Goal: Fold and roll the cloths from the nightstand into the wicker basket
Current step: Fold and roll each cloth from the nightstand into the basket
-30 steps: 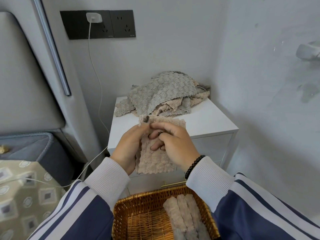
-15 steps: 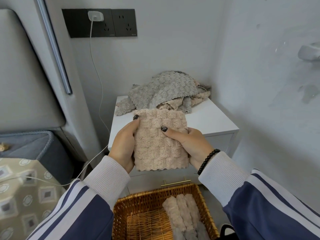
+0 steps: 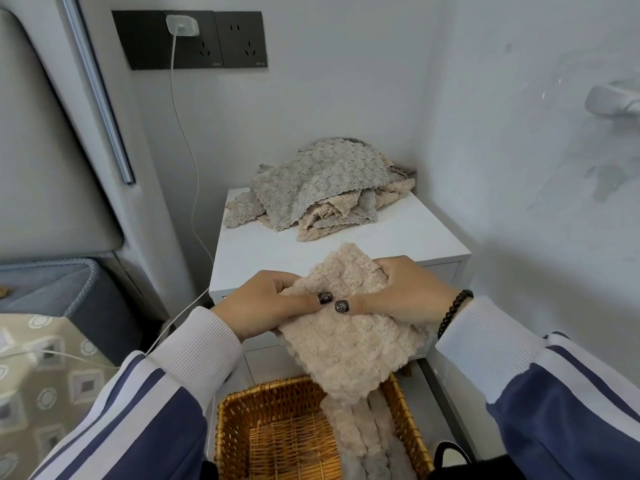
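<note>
Both hands, left point(image 3: 263, 303) and right point(image 3: 398, 296), pinch the folded beige waffle-textured cloth point(image 3: 349, 341); its long axis apparently hangs toward the woven wicker basket point(image 3: 235, 410) directly below.

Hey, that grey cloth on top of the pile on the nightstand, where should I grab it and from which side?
Probably pinch the grey cloth at its loose front edge, coming from the front: it drapes over the beige cloths and that edge hangs free toward you.
</note>
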Available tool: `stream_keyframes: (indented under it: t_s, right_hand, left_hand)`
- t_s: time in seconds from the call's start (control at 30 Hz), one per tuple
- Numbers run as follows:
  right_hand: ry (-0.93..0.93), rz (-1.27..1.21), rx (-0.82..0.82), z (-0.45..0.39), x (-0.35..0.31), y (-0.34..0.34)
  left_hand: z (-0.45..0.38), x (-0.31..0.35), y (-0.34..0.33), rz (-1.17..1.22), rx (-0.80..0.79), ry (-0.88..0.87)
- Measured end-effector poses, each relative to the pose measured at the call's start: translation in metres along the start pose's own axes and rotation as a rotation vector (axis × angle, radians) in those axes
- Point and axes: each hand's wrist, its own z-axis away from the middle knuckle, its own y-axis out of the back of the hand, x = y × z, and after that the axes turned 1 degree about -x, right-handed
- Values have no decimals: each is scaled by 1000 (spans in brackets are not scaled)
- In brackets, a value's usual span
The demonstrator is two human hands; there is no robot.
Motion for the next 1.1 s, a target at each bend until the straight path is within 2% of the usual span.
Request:
stream_keyframes:
  t_s: [0.07,0.13,0.27,0.33,0.37,0.47,0.6,0.67,0.73,0.87,1.0,1.1]
  right_hand:
    - [-38,-4,-32,1,0,8]
    - [-70,-145,-2,2,0,16]
    - [-132,-897,170,-6,9,23]
    - [-172,-1164,97,-11,15,20]
    - [-187,-1218,20,-11,16,15]
    - [-138,-1205,-159,-7,15,1]
    - [-167,-1122,-107,-10,20,-6]
    - [-223,-1034,-88,-11,22,-8]
    - [-246,-954,-79,-12,23,-7]
    - [-173,-741,-47,-8,24,1]
    - [-146,-730,-62,-2,30,9]
    - [-118,-754,-101,0,35,16]
  left_hand:
    - [2,-1,1,77,47,-44]
    - [4,-2,3,250,119,-76]
    - [10,-2,-5,588,258,-107]
    - [12,-6,-16,692,284,-95]
    - [13,-8,-22,725,286,-86]
    - [14,-13,-32,758,321,-78]
    - [12,-9,-28,780,407,-106]
    - [10,-9,-26,766,392,-88]
    - [9,-8,-24,732,324,-27]
    - [8,-7,-14,785,102,86]
    - [9,-7,-13,714,-21,140]
    - [10,-6,-14,802,-73,129]
